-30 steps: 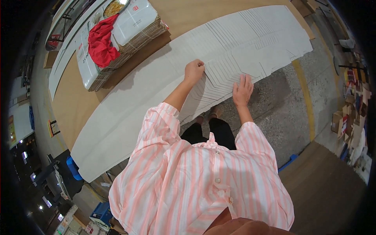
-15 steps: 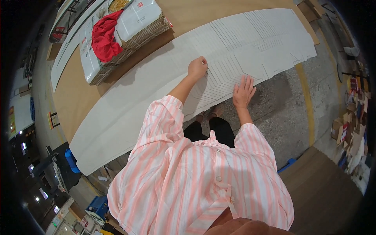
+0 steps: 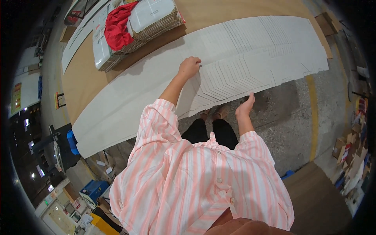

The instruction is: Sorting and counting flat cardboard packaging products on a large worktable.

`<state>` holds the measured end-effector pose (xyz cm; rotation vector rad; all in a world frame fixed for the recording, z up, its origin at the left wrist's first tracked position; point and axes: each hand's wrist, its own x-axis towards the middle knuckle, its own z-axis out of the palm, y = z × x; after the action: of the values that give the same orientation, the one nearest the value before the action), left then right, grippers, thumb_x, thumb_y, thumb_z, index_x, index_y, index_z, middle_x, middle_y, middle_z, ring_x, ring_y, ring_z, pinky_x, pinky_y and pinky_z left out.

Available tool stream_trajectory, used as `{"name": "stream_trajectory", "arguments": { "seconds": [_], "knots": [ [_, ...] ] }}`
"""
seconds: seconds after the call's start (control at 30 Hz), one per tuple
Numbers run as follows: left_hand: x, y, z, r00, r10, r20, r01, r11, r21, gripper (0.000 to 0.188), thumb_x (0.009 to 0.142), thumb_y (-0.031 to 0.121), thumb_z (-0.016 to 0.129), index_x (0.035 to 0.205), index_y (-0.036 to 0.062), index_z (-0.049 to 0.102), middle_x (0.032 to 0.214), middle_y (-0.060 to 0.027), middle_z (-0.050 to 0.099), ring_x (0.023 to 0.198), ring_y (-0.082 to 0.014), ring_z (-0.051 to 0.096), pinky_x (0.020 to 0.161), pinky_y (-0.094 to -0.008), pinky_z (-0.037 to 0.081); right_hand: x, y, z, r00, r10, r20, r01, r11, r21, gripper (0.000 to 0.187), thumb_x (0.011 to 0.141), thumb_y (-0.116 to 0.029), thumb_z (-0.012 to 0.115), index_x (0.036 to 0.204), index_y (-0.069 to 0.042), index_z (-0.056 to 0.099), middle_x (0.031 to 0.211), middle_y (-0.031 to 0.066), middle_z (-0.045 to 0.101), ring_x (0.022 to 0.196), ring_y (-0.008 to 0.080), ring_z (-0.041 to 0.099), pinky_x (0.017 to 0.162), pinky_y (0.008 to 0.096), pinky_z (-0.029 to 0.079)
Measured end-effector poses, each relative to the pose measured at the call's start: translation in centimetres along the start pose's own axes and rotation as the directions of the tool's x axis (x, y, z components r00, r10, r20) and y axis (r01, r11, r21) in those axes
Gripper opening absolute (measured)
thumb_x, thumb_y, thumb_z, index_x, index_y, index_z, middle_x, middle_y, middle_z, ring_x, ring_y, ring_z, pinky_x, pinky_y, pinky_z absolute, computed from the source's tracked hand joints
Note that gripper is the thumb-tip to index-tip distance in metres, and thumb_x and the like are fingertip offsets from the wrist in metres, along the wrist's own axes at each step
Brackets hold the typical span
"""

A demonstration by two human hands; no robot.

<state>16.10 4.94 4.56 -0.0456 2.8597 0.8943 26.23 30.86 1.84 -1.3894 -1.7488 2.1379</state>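
A spread of white paper or card sheets (image 3: 156, 90) covers the near part of the brown table. Rows of dark, bent lines cross its right half, like overlapping sheet edges. My left hand (image 3: 189, 67) rests over the middle of the spread with its fingers curled together. What they hold, if anything, is hidden. At the near edge of the sheets, my right hand (image 3: 245, 108) is turned on its side. Its fingers are stretched out and nothing shows in them; the fingertips are close to that edge, and contact is unclear.
On the far left of the brown tabletop (image 3: 219, 11) sits a strapped stack of white cartons or boards (image 3: 150, 19), topped by a red cloth (image 3: 117, 29). Grey floor with a yellow line (image 3: 312, 113) lies to the right. A brown board (image 3: 317, 196) is at lower right.
My right hand has come off the sheets toward me and turned from palm-down to its side. The left hand stays curled over the sheets, a little farther left along them.
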Motion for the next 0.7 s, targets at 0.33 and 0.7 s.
{"name": "stream_trajectory", "arguments": {
  "seconds": [0.33,0.7],
  "knots": [
    [-1.0,-1.6,-1.3,0.976,0.101,0.195,-0.115,0.991,0.062,0.029,0.074,0.008,0.043,0.094,0.0064,0.064,0.094,-0.0156,0.06,0.089,-0.0315,0.056,0.077,-0.0373,0.045,-0.5,-0.1,2.8,0.944,0.051,0.326,-0.238,0.788,0.568,0.064,0.086,-0.05,0.034,0.131,-0.005,0.033,0.136,0.0068,0.034,0.123,0.0253,0.033,0.102,0.0375,0.025],
    [-1.5,-6.8,-2.9,0.916,0.185,0.355,-0.158,0.982,-0.102,0.028,0.074,0.01,0.044,0.093,0.0072,0.065,0.096,-0.0167,0.061,0.09,-0.0322,0.057,0.078,-0.0362,0.044,-3.3,3.1,4.3,0.976,0.026,0.215,-0.146,0.811,0.567,0.065,0.085,-0.054,0.033,0.13,-0.008,0.035,0.134,0.0054,0.037,0.122,0.0273,0.035,0.1,0.0431,0.025]
  ]
}}
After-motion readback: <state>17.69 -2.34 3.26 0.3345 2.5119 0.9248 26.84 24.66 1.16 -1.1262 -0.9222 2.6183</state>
